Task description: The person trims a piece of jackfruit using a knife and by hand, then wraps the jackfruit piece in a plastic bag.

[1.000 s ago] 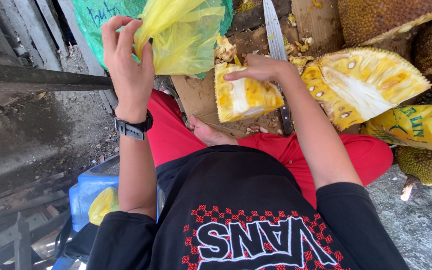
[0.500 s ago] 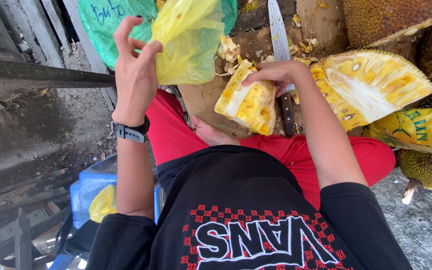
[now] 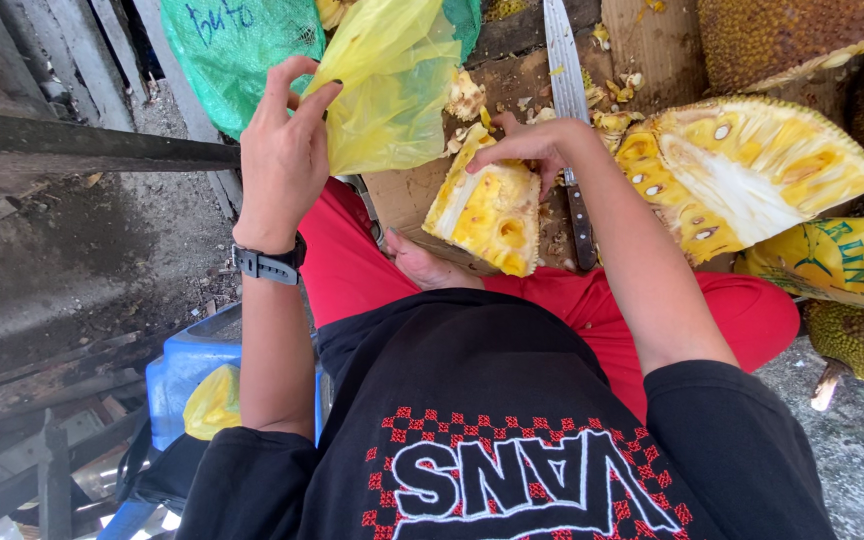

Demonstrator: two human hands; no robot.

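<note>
Now left hand (image 3: 287, 165) fingers pinch a thin yellow plastic bag (image 3: 387, 85); right hand (image 3: 537, 145) fingers grip a fibrous jackfruit wedge (image 3: 487, 210)

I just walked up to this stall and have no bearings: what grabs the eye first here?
The bright yellow jackfruit chunk at centre, gripped from above by the right hand. Just left, the left hand pinches a yellow plastic bag. At right lies a large cut jackfruit half, with a long knife between them.
</note>
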